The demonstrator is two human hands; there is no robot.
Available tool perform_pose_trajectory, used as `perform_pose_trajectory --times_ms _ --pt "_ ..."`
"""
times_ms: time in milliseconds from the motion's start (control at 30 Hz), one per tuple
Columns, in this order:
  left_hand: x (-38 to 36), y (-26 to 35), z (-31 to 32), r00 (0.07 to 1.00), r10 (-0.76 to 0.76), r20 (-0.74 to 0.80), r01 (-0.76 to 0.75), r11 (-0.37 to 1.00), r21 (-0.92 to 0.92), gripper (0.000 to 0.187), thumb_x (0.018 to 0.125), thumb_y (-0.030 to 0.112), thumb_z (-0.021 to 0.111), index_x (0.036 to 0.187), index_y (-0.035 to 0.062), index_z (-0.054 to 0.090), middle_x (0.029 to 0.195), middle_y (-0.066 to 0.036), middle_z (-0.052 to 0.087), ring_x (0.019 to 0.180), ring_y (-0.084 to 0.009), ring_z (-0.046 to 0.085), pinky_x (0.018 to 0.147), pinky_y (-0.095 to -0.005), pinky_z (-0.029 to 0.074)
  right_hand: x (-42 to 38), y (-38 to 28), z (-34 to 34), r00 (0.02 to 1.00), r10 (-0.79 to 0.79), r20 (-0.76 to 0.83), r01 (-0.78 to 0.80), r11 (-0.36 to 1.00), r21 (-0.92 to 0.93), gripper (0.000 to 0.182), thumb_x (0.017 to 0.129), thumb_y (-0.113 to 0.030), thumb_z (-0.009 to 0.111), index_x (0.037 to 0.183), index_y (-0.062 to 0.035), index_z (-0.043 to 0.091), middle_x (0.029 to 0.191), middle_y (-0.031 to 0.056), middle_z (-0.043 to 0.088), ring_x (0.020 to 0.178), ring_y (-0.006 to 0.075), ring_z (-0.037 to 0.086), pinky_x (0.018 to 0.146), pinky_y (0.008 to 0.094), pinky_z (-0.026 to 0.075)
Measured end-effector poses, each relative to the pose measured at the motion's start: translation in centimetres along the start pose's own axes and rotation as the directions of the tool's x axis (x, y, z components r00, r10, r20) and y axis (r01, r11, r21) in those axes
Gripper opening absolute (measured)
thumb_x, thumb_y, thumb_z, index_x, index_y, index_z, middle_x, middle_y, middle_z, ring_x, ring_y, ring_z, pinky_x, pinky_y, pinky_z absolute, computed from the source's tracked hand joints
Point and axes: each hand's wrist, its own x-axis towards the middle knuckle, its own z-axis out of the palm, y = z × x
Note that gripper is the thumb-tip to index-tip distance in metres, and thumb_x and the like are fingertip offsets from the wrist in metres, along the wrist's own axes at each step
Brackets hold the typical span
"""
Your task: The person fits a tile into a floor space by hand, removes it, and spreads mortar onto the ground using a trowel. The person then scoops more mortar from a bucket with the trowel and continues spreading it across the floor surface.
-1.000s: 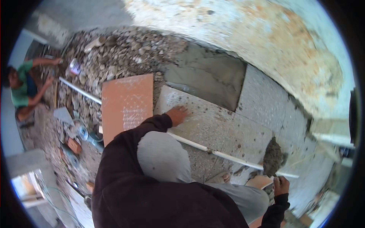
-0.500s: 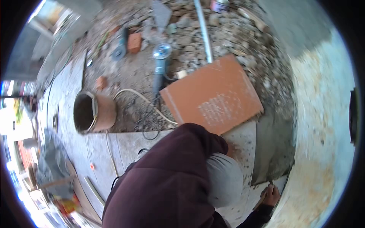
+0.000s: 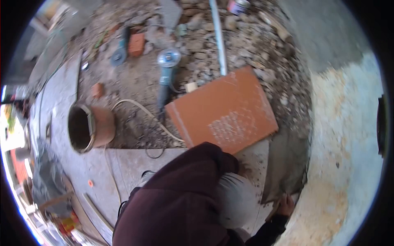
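My right hand [image 3: 286, 205], below a black cuff, is at the lower right, closed round a small tool that is too blurred to name. It is at the near edge of a strip of wet grey mortar [image 3: 287, 168] beside the wall. A maroon sleeve [image 3: 184, 176] crosses the lower middle and hides my left hand. Just beyond the sleeve lies a large terracotta tile [image 3: 223, 108] with whitish scratch marks, tilted across the rubble and floor edge. Pale floor tiles [image 3: 252, 158] border the mortar.
Left of the tile are an angle grinder [image 3: 166, 76], a cable and a bucket [image 3: 102, 127] on its side. Farther off are a second grinder [image 3: 119, 53], a brick [image 3: 136, 44], a pipe [image 3: 218, 39] and a can [image 3: 238, 6]. The wall [image 3: 332, 156] bounds the right.
The view has shifted, so the bucket, grinders and tile appear farther left. My right hand stays by the mortar's near edge, still closed. The sleeve sits slightly lower in the view.
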Motion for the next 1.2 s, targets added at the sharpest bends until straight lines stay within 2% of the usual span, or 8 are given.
perform_pose_trajectory --times_ms 167,333,433,467,533,833,1067,1200 --pt "-0.3 -0.3 -1.9 0.97 0.009 0.244 -0.036 0.994 0.108 0.068 0.059 0.024 0.06 0.123 0.0225 0.038 0.136 -0.014 0.013 0.127 -0.0299 0.002 0.1 -0.05 0.005 3.6 3.6 2.9 0.911 0.396 0.119 -0.297 0.427 0.854 0.016 0.079 -0.023 0.05 0.079 -0.007 0.048 0.062 0.0058 0.048 0.05 0.0157 0.047 0.042 0.0278 0.038" --pt "-0.2 -0.6 -0.7 0.97 0.002 0.243 -0.039 0.988 0.147 0.071 0.068 0.024 0.056 0.13 0.022 0.022 0.138 -0.013 0.001 0.127 -0.0298 -0.005 0.099 -0.0515 -0.001 10.6 9.9 7.9 0.83 -0.169 0.532 -0.555 -0.358 0.751 0.029 0.083 -0.036 0.042 0.083 -0.0071 0.046 0.064 0.0023 0.042 0.051 0.0137 0.04 0.045 0.0261 0.035" --pt "-0.3 -0.8 -0.8 0.961 0.014 0.277 -0.052 0.99 0.129 0.069 0.072 0.025 0.054 0.131 0.0225 0.019 0.138 -0.011 -0.004 0.127 -0.0299 -0.007 0.099 -0.0517 -0.001 8.8 8.3 6.0 0.929 -0.066 0.365 -0.37 -0.219 0.903 0.029 0.082 -0.036 0.044 0.082 -0.0067 0.047 0.063 0.0023 0.044 0.051 0.0142 0.042 0.046 0.0267 0.037" --pt "0.0 -1.0 -0.2 0.956 0.031 0.292 -0.073 0.988 0.134 0.069 0.072 0.025 0.054 0.131 0.0225 0.019 0.138 -0.011 -0.004 0.127 -0.0299 -0.007 0.099 -0.0517 -0.001 7.8 7.3 5.2 0.957 0.177 0.23 -0.269 0.243 0.932 0.029 0.082 -0.035 0.044 0.081 -0.0062 0.047 0.062 0.0027 0.044 0.05 0.0151 0.044 0.046 0.0283 0.038" --pt "0.5 -1.4 1.4 0.966 0.003 0.259 -0.052 0.981 0.184 0.069 0.073 0.029 0.053 0.131 0.0226 0.017 0.139 -0.011 -0.004 0.127 -0.0312 -0.008 0.098 -0.0524 -0.002 6.9 8.0 4.1 0.969 -0.027 -0.244 0.0 0.994 -0.108 0.025 0.081 -0.03 0.046 0.084 -0.0048 0.045 0.064 0.0092 0.05 0.051 0.0236 0.053 0.047 0.0353 0.043" --pt "0.3 -0.7 -0.5 0.953 0.006 0.302 -0.06 0.984 0.17 0.067 0.074 0.03 0.052 0.131 0.0222 0.018 0.139 -0.01 -0.005 0.126 -0.0326 -0.01 0.095 -0.0553 -0.002 17.6 16.8 2.3 0.995 0.093 0.027 -0.031 0.571 -0.82 0.026 0.08 -0.021 0.043 0.1 -0.0057 0.04 0.088 0.019 0.055 0.077 0.0346 0.056 0.062 0.0457 0.045" --pt "0.1 0.0 -1.7 0.936 -0.006 0.352 -0.059 0.983 0.174 0.065 0.074 0.029 0.052 0.131 0.023 0.019 0.139 -0.01 -0.005 0.126 -0.0323 -0.01 0.095 -0.0556 -0.001 24.7 16.1 0.8 0.94 0.274 -0.202 -0.337 0.666 -0.665 0.023 0.08 -0.023 0.045 0.093 -0.0038 0.048 0.081 0.0178 0.056 0.071 0.0319 0.057 0.059 0.043 0.046" --pt "0.4 -0.4 -1.5 0.94 0.012 0.342 -0.074 0.983 0.169 0.064 0.075 0.028 0.052 0.13 0.0237 0.02 0.139 -0.01 -0.005 0.126 -0.0321 -0.011 0.094 -0.0563 -0.001 22.7 12.4 -4.9 0.824 0.45 0.343 -0.451 0.889 -0.084 0.026 0.079 -0.026 0.049 0.092 -0.0035 0.05 0.068 0.011 0.054 0.057 0.0242 0.054 0.052 0.0385 0.045"
